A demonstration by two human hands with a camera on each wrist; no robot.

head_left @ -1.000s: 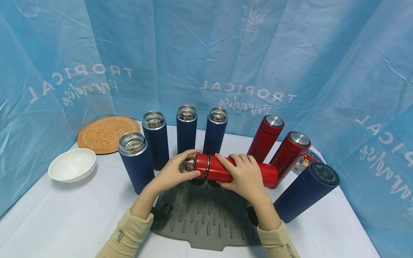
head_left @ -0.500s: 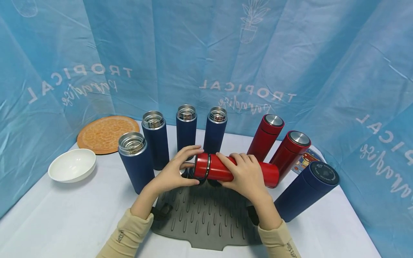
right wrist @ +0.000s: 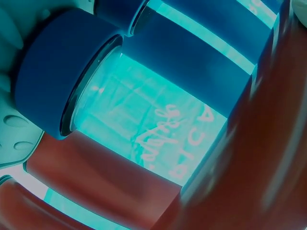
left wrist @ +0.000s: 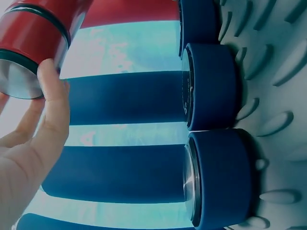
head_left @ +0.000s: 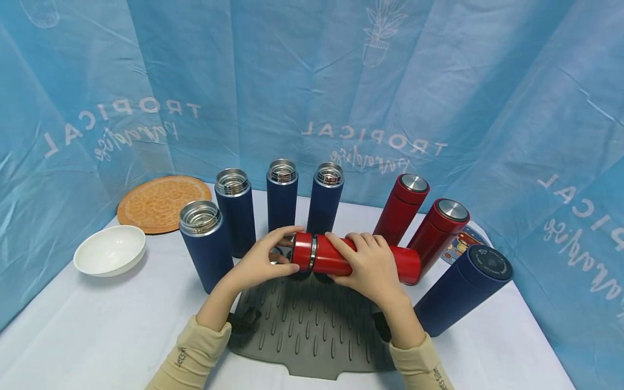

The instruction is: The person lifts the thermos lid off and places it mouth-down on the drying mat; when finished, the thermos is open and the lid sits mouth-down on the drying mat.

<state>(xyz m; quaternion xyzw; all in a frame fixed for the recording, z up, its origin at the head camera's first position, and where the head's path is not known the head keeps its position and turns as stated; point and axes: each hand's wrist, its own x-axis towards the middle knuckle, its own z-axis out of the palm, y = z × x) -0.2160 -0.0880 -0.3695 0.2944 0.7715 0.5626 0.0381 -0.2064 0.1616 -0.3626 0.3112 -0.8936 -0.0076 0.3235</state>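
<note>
A red thermos flask (head_left: 404, 264) lies sideways in the air above the grey ridged mat (head_left: 312, 330). My right hand (head_left: 368, 262) grips its body from above. My left hand (head_left: 258, 262) holds the red lid (head_left: 303, 252) at the flask's left end, thumb and fingers on its rim. Between lid and body runs a shiny band. In the left wrist view, the lid's silver top (left wrist: 19, 79) faces the left hand (left wrist: 36, 139). Blue lids (left wrist: 218, 177) sit on the mat below, mostly hidden in the head view. The flask (right wrist: 259, 158) fills the right wrist view's right side.
Several lidless blue flasks (head_left: 205, 249) stand at the left and back. Two red flasks (head_left: 400, 208) with lids stand back right, near a lidded blue flask (head_left: 460, 292). A white bowl (head_left: 109, 252) and an orange round mat (head_left: 163, 203) are at left. A blue curtain (head_left: 312, 81) surrounds the table.
My left fingers spread off the lid, then came back onto it. The lid sits slightly further left, and the band beside it looks wider and more silver. My right hand has barely moved.
</note>
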